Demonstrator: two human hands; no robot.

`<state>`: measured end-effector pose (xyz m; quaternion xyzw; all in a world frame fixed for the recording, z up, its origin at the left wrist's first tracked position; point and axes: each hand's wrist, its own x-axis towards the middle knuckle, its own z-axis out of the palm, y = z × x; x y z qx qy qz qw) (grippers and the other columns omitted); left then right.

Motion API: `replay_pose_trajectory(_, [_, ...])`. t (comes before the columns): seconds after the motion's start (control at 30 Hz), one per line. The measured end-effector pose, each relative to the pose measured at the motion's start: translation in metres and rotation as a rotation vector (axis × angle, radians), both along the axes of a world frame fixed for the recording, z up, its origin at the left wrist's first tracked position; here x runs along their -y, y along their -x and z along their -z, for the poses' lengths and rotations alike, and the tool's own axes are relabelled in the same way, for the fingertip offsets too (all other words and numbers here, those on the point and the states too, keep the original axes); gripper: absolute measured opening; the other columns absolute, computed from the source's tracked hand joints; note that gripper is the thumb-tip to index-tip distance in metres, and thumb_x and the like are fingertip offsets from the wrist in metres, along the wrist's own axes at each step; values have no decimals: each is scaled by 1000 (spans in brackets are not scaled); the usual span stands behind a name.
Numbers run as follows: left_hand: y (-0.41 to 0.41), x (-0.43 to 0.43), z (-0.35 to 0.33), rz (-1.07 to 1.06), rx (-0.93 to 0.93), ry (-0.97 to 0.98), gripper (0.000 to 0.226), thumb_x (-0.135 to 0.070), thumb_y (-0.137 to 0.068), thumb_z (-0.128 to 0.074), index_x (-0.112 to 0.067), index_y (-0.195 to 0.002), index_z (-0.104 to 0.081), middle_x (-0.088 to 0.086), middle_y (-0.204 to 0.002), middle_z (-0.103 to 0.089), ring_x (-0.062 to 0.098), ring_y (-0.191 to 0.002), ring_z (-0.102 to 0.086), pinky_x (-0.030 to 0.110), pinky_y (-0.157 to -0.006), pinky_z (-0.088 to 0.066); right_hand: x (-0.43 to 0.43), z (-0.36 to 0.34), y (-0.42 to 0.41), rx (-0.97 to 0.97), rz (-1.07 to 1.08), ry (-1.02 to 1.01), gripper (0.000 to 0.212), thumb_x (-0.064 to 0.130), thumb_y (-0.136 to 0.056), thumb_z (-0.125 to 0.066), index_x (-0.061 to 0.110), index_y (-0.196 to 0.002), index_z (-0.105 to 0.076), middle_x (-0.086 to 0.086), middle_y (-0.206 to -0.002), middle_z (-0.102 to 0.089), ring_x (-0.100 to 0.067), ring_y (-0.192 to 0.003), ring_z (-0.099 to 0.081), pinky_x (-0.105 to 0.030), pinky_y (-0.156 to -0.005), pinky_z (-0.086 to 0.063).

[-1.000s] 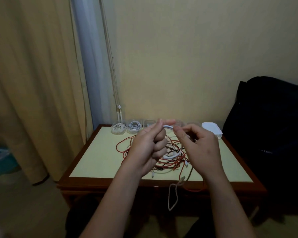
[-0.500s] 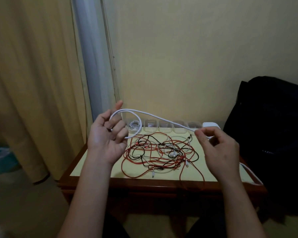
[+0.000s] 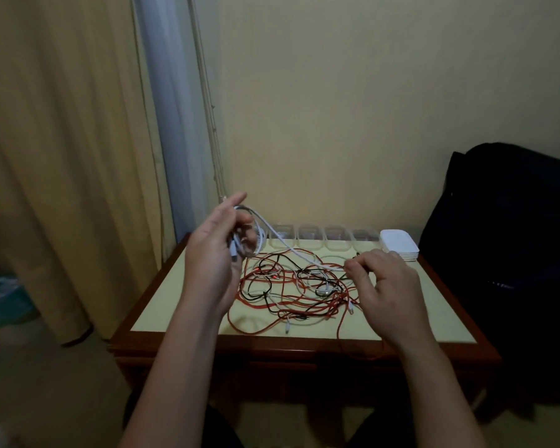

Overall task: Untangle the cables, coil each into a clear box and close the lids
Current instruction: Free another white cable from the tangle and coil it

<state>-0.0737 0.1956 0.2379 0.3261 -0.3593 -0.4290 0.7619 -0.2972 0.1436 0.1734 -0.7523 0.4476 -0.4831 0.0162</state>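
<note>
holding a few loops of a white cable just left of centre, the left hand is raised above the desk, its fingers curled round the coil and its forefinger pointing up. from there the white cable slopes down to the right into the right hand, which pinches it between thumb and forefinger low over the desk, the other fingers loosely bent. under and between the hands lies a tangle of red, black and white cables, spread over the middle of the pale desk top, with one red loop reaching the front rim. along the far edge of the desk, against the wall, stands a row of clear boxes; what they hold is too dim to tell. a stack of white lids sits at the right end of the row. a curtain hangs at the left of the frame, and a black bag fills the right.
</note>
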Motion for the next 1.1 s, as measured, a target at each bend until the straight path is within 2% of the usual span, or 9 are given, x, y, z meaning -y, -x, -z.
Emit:
replay_pose_trajectory(0.17, [14, 0, 3, -25, 213, -27, 33, -15, -106, -40, -16, -133, -59, 2, -88, -73, 15, -79, -68, 25, -69, -55, -7, -5, -8, 43, -106, -38, 30, 32, -99, -52, 23, -71, -56, 15, -65, -53, -7, -70, -50, -13, -64, -32])
replay_pose_trajectory(0.33, [26, 1, 15, -101, 566, 3, 33, -16, -107, -39, -18, -135, -56, -1, -94, -76, 13, -90, -73, 23, -83, -57, -16, -11, -16, 97, -237, -108, 42, 34, -104, -49, 22, -64, -56, 13, -63, -57, -6, -67, -55, -12, -61, -32])
replay_pose_trajectory(0.4, [28, 1, 18, -52, 651, 7, 32, -15, -107, -40, -17, -134, -57, -3, -91, -75, 13, -85, -72, 23, -80, -57, -21, -15, -19, 133, -265, -150, 44, 36, -105, -47, 26, -62, -52, 15, -63, -56, -7, -63, -54, -14, -59, -32])
replay_pose_trajectory(0.5, [33, -3, 20, 104, 727, -42, 31, -17, -107, -39, -18, -130, -60, -2, -79, -69, 15, -61, -64, 22, -61, -54, -25, -19, -21, 226, -267, -178, 46, 40, -105, -46, 27, -62, -51, 14, -58, -54, -8, -56, -51, -18, -54, -32])
replay_pose_trajectory(0.57, [37, -3, 23, 232, 655, -108, 32, -20, -108, -39, -17, -127, -64, 1, -68, -57, 11, -46, -45, 18, -47, -40, -26, -20, -22, 291, -247, -184, 45, 42, -105, -46, 24, -65, -55, 10, -57, -54, -7, -52, -49, -20, -52, -34])
replay_pose_trajectory(0.7, [48, 0, 27, 476, 295, -161, 35, -26, -105, -44, -8, -125, -67, -6, -59, -26, 8, -47, -14, 22, -45, -13, -26, -19, -24, 413, -190, -217, 37, 50, -96, -53, 20, -81, -68, 10, -64, -61, -6, -57, -51, -18, -54, -37])
replay_pose_trajectory(0.8, [52, 2, 25, 556, 41, -149, 38, -27, -95, -54, -2, -121, -67, -7, -59, -15, 5, -45, -8, 20, -39, -8, -25, -18, -26, 394, -178, -257, 40, 60, -93, -50, 24, -89, -67, 13, -75, -65, -4, -67, -56, -22, -60, -39])
replay_pose_trajectory(0.97, [58, 5, 29, 582, -148, -167, 35, -23, -95, -52, -3, -120, -66, -7, -54, -20, 3, -38, -12, 18, -35, -10, -28, -18, -31, 413, -273, -329, 45, 51, -99, -42, 20, -72, -61, 11, -55, -51, -2, -53, -43, -24, -54, -33])
replay_pose_trajectory(1.1, [67, 10, 33, 502, -135, -196, 33, -26, -103, -47, -5, -114, -68, -5, -57, -23, 4, -39, -19, 19, -36, -15, -28, -17, -33, 359, -259, -322, 38, 46, -104, -37, 33, -109, -73, -5, -62, -55, -10, -57, -46, -28, -57, -39])
